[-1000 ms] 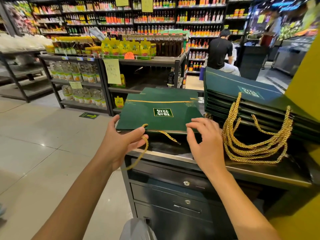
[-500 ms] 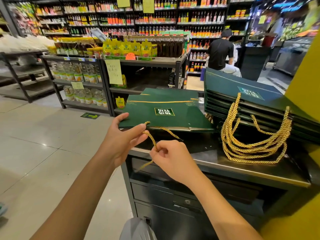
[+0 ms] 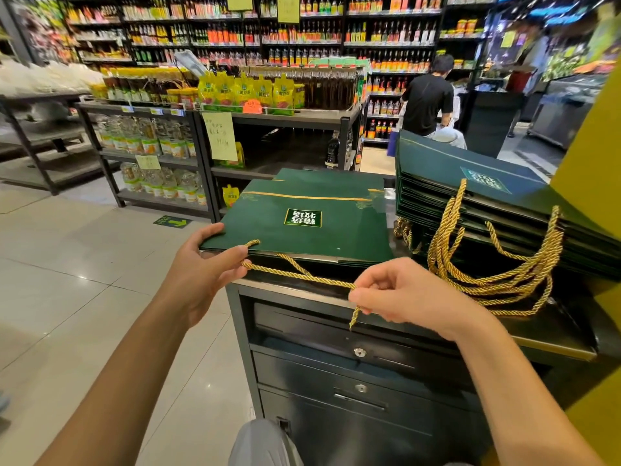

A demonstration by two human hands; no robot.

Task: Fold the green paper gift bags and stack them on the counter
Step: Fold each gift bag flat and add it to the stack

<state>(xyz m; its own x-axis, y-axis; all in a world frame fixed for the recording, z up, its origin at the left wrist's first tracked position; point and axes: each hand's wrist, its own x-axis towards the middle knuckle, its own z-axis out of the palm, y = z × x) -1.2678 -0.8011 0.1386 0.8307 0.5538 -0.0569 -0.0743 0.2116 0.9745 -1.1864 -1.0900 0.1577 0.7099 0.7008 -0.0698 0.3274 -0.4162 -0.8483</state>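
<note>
Green gift bag (image 3: pixel 302 227) lies flat mid-frame on the black counter (image 3: pixel 551 334). The left hand (image 3: pixel 201 274) grips its near corner and the right hand (image 3: pixel 403 294) pinches its gold cord (image 3: pixel 302 276). A folded stack (image 3: pixel 470 183) sits at right, with store shelves (image 3: pixel 268 119) behind.

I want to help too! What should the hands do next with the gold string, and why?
Probably tuck the gold string under the green bag: the right hand pinches it stretched out, the left hand holds the bag's corner.

Black counter (image 3: pixel 551 334) with 2 piles: low pile (image 3: pixel 353 237) (left), tall stack (image 3: pixel 437 163)
</note>
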